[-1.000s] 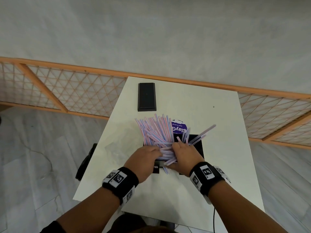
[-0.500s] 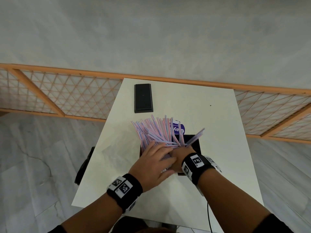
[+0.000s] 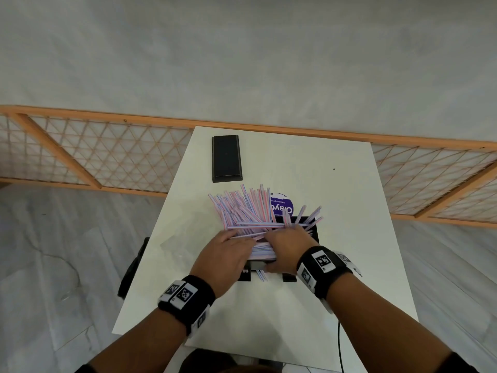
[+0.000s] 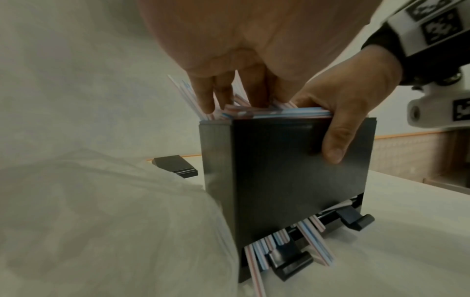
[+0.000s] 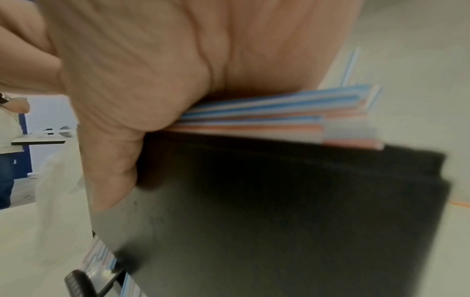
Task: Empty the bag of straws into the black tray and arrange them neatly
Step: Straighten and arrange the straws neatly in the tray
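A tall black tray (image 3: pixel 313 232) stands mid-table, heaped with pink-and-blue striped straws (image 3: pixel 242 208) that fan out past its far left edge. My left hand (image 3: pixel 228 251) lies on the near straws, fingers (image 4: pixel 206 96) straight and pressing down. My right hand (image 3: pixel 287 243) presses flat on the stacked straws (image 5: pixel 279 112), its thumb (image 4: pixel 335 140) lying down the tray's front wall (image 4: pixel 279 180). Some straws (image 4: pixel 274 247) stick out of the slot at the tray's foot. The clear bag (image 4: pixel 101 221) with its purple label (image 3: pixel 281 207) lies beside and behind the tray.
A flat black lid (image 3: pixel 226 158) lies at the far left of the white table (image 3: pixel 349 265). An orange lattice rail (image 3: pixel 107 157) runs behind the table. A black cable (image 3: pixel 339 345) hangs off the near edge, and a dark object (image 3: pixel 131 267) sits below the left edge.
My left hand moved from beside the tray onto the straws. My right hand let go of its bunch and now presses flat; the straws under it lie lower and more level.
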